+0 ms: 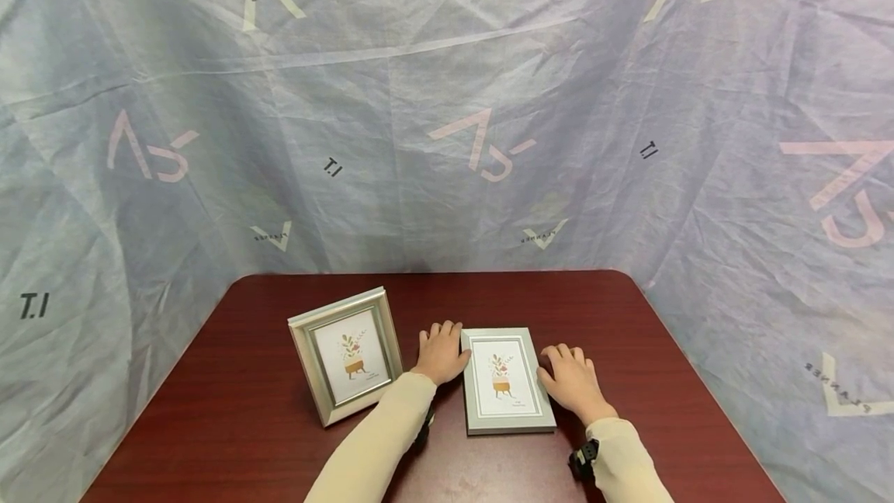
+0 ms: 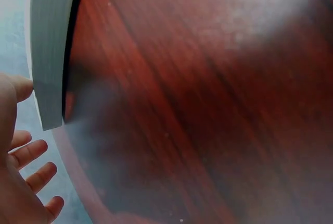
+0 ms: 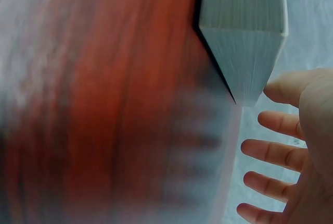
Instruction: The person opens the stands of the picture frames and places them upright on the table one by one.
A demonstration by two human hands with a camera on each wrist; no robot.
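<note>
A silver-white picture frame [image 1: 508, 424] with a flower-pot print lies face up on the table, between the two hands. My left hand [image 1: 443, 355] is at its left side, the thumb by the frame's edge and the fingers extended beyond it. In the left wrist view that thumb meets the side of the frame [image 2: 49, 52]. On the other side is my right hand [image 1: 571, 383], fingers spread and thumb at the right edge. The right wrist view has this thumb touching or very near the frame's corner [image 3: 244, 62]. Neither hand curls round the frame.
A second picture frame [image 1: 307, 363], champagne-silver with a similar print, stands tilted back to the left of my left forearm. The dark red wooden table [image 1: 230, 441] has rounded far corners. Grey printed cloth [image 1: 391, 99] hangs behind it and along both sides.
</note>
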